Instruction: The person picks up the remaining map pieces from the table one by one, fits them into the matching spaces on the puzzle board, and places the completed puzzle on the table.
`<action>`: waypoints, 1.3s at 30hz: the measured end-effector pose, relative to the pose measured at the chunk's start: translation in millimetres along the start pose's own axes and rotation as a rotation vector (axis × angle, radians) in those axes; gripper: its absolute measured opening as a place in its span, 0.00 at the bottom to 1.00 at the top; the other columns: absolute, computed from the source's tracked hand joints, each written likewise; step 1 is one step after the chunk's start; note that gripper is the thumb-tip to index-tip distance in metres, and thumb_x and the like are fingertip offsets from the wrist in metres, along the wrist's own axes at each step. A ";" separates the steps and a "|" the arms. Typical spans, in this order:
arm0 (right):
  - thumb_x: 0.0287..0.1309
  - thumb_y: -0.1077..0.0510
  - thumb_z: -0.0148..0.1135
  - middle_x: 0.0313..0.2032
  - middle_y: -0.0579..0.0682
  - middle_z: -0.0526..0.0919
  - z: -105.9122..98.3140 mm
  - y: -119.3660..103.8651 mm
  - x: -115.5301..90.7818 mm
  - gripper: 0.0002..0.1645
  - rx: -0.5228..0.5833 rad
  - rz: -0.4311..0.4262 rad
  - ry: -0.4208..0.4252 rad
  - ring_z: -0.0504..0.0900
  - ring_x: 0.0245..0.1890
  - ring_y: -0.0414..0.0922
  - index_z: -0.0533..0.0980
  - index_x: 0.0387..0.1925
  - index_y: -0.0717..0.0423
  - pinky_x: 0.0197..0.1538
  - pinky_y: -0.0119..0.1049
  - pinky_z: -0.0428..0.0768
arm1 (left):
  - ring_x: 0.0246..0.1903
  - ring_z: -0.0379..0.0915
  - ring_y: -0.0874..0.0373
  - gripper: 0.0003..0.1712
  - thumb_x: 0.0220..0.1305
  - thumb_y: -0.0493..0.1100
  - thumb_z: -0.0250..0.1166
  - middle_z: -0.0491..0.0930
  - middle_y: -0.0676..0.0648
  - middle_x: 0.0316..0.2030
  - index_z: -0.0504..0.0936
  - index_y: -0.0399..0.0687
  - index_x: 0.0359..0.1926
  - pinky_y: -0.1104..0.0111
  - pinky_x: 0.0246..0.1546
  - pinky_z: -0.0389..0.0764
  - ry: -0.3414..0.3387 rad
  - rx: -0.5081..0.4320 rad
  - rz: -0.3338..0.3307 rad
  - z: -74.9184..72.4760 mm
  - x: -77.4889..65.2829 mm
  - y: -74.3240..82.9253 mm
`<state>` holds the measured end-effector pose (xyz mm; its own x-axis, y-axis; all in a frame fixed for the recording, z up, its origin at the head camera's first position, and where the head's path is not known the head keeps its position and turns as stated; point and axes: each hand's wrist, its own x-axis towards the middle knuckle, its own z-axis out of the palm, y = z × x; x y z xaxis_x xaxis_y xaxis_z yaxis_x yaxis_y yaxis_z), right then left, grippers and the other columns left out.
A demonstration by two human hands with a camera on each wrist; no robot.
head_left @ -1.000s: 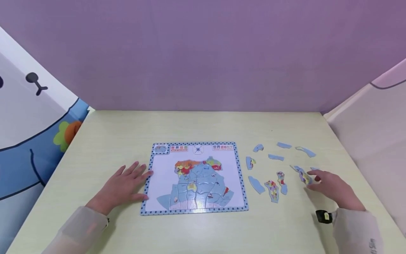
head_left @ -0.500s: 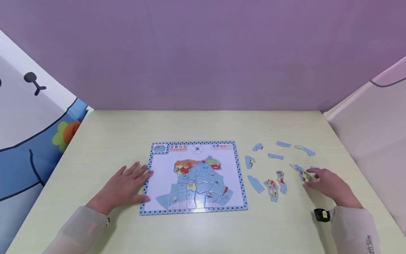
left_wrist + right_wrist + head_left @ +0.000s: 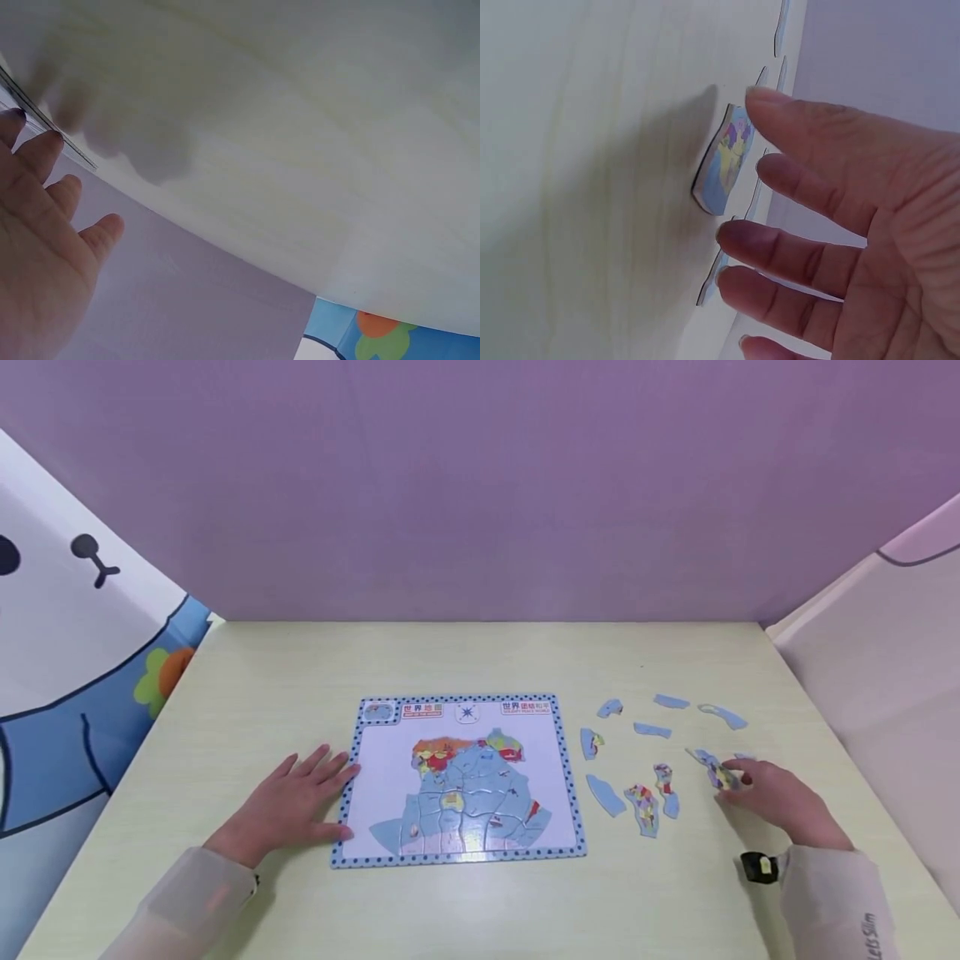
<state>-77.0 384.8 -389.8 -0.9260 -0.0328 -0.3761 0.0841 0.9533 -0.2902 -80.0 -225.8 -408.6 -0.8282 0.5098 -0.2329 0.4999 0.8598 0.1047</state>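
My left hand [image 3: 288,806] lies with fingers spread at the left border of a world map puzzle board [image 3: 347,852], fingertips right at its edge. In the left wrist view its fingertips [image 3: 52,142] reach the board's edge. My right hand [image 3: 780,797] is low over the loose pieces, thumb and forefinger apart around a blue puzzle piece [image 3: 718,771] with yellow and purple patches. In the right wrist view this piece [image 3: 724,161] lies just beyond the thumb and loosely extended fingers. Map pieces [image 3: 465,806] cover the lower middle of the board; its sides are bare white.
Several other loose pieces lie right of the board, among them a multicoloured piece [image 3: 643,810], a plain blue one [image 3: 606,796] and a thin curved one [image 3: 722,717]. A purple wall [image 3: 480,493] stands behind the table [image 3: 300,668], with side panels left and right.
My right hand has shifted slightly left, its thumb and forefinger drawing a little closer to the blue, yellow and purple piece. The left hand stays at the board's edge.
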 end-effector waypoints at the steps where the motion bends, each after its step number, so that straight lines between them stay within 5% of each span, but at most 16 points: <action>1: 0.54 0.49 0.66 0.41 0.73 0.76 0.3 0.0 -0.1 0.38 0.000 0.001 0.001 0.77 0.38 0.62 0.68 0.56 0.74 0.38 0.57 0.75 | 0.69 0.48 0.35 0.54 0.52 0.77 0.56 0.62 0.38 0.68 0.67 0.43 0.68 0.37 0.63 0.54 0.000 -0.003 0.005 0.3 -0.1 0.1; 12: 0.55 0.51 0.65 0.34 0.62 0.77 -0.5 -5.6 4.7 0.34 0.001 -0.002 -0.008 0.74 0.32 0.54 0.69 0.55 0.73 0.35 0.51 0.74 | 0.69 0.50 0.37 0.54 0.53 0.79 0.51 0.64 0.41 0.67 0.68 0.43 0.67 0.38 0.62 0.55 0.018 0.040 0.021 5.9 -3.1 -5.1; 23: 0.53 0.48 0.67 0.35 0.64 0.78 -0.7 -2.8 8.3 0.37 -0.003 0.003 -0.025 0.75 0.34 0.56 0.69 0.54 0.73 0.36 0.53 0.75 | 0.69 0.49 0.37 0.66 0.41 0.88 0.42 0.63 0.41 0.68 0.67 0.43 0.68 0.38 0.63 0.53 -0.003 0.055 0.036 6.5 1.3 -7.7; 39: 0.53 0.55 0.67 0.35 0.64 0.77 -1.3 0.0 15.2 0.32 0.035 0.054 -0.054 0.74 0.33 0.54 0.69 0.53 0.73 0.36 0.52 0.74 | 0.69 0.49 0.38 0.69 0.34 0.86 0.54 0.62 0.40 0.69 0.64 0.43 0.69 0.38 0.64 0.50 -0.024 0.066 0.048 1.4 5.0 -7.4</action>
<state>-91.5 384.7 -394.4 -0.8987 0.0011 -0.4386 0.1468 0.9430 -0.2986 -87.5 -229.6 -411.8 -0.7969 0.5490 -0.2523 0.5551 0.8301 0.0529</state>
